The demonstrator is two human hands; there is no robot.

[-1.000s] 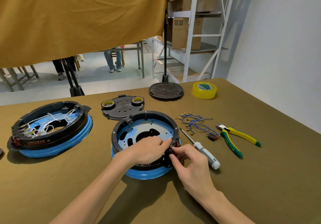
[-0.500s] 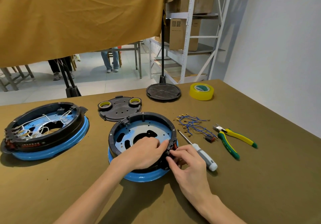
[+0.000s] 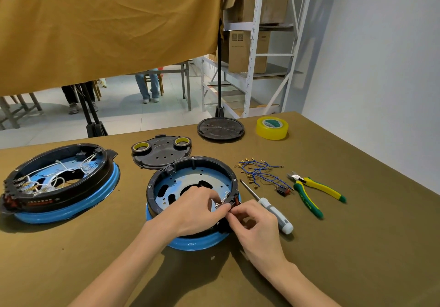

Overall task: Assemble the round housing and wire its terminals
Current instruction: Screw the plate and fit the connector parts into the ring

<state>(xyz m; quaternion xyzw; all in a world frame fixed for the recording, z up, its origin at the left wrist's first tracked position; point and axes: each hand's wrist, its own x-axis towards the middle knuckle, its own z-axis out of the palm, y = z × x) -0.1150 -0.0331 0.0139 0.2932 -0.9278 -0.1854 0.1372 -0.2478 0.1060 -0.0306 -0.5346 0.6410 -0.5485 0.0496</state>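
**Brown table, housing at centre**

Table (image 3: 333, 247) under a tan curtain. Round housing (image 3: 190, 180) sits mid-table on its blue base. My left hand (image 3: 195, 211) reaches over the rim, fingers curled on the terminals (image 3: 222, 203). Right hand (image 3: 256, 223) pinches the red switch (image 3: 237, 202) at the rim. Screwdriver (image 3: 269, 207) just right, blue wires (image 3: 259, 173) beyond

Table (image 3: 357, 247) – housings (image 3: 190, 202), screwdriver (image 3: 273, 213), pliers (image 3: 312, 194), tape (image 3: 272, 128).

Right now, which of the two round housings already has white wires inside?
The left housing, untouched by either hand; the housing under the hands shows only its bare plate.
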